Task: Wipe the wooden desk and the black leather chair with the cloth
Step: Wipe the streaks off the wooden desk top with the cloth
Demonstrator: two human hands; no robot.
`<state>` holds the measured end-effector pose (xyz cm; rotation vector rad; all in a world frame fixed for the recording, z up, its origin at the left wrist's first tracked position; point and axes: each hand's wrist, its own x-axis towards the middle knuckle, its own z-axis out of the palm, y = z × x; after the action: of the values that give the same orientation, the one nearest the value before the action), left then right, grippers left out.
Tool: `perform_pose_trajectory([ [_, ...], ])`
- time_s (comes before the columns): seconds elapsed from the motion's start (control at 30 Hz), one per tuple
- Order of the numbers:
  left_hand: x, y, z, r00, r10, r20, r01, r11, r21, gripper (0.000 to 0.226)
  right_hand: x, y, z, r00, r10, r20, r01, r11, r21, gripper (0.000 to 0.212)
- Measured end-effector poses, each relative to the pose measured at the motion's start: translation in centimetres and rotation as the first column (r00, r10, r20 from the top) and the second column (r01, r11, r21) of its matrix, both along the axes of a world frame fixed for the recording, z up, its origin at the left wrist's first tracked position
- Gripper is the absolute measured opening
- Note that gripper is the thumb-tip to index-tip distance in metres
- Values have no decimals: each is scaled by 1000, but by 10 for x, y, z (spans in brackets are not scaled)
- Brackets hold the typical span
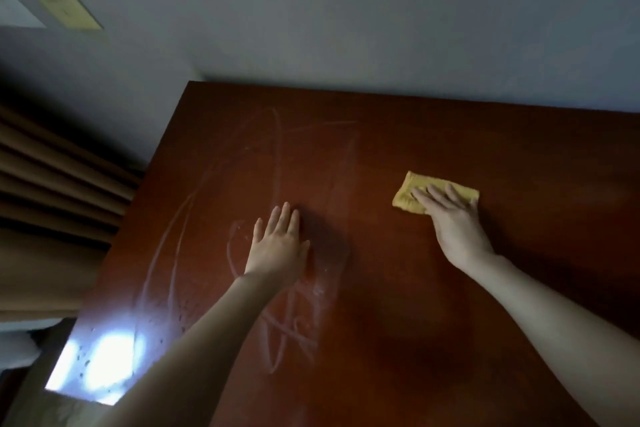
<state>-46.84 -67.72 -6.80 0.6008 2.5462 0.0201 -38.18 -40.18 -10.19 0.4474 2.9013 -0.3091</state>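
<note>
The reddish-brown wooden desk point(398, 288) fills most of the view and carries pale wipe streaks across its left half. A folded yellow cloth point(412, 192) lies flat on the desk at the right of centre. My right hand point(453, 222) presses down on the cloth with straight, spread fingers. My left hand point(277, 246) rests flat on the bare desk top to the left, fingers straight, holding nothing. The black leather chair is not in view.
A grey wall point(346, 10) runs along the desk's far edge. Brown curtains point(52, 201) hang just left of the desk. A bright window glare point(100, 364) reflects on the desk's near left corner. Two light plates point(62, 7) sit on the wall at upper left.
</note>
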Motion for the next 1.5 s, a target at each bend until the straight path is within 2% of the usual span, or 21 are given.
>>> perform_pose_trajectory([
  [0.07,-19,-4,-1,995,-100,-7,100,995,14,61,-29,-20,-1,983,-183,2,183,983,4,64],
  [0.17,-47,-14,1,965,-261,-20,262,965,35,61,-67,-50,-2,902,-430,41,430,903,3,64],
  [0.33,-74,-31,8,908,-420,-16,420,906,62,60,-94,-88,-5,835,-546,74,547,837,4,67],
  [0.47,-80,-41,9,883,-468,40,465,882,72,60,-89,-123,-5,857,-512,66,514,858,-16,62],
  [0.63,-88,-34,6,865,-499,60,496,867,51,63,-63,-156,-1,935,-354,24,352,934,53,47],
  [0.77,-95,-20,3,869,-491,58,491,871,23,64,-39,-164,-5,981,-192,39,187,977,102,47],
  [0.83,-99,-15,1,880,-473,49,473,881,23,64,-31,-161,-9,989,-147,35,144,987,75,50],
  [0.93,-107,-7,-2,892,-452,24,452,892,8,64,-34,-149,-8,997,-75,-19,76,994,76,60],
  [1.0,-114,0,-5,896,-443,3,443,896,-9,64,-45,-136,-9,997,-25,-70,31,995,90,61],
  [1.13,-124,11,-11,918,-395,-20,395,919,-21,63,-87,-98,-14,999,27,-24,-25,996,91,61],
  [1.27,-122,16,-22,936,-345,-68,347,938,15,61,-139,-61,-15,997,64,-49,-61,996,65,59],
  [1.5,-122,17,-26,939,-327,-108,330,944,11,58,-226,-22,-18,996,-11,-87,14,999,33,53],
])
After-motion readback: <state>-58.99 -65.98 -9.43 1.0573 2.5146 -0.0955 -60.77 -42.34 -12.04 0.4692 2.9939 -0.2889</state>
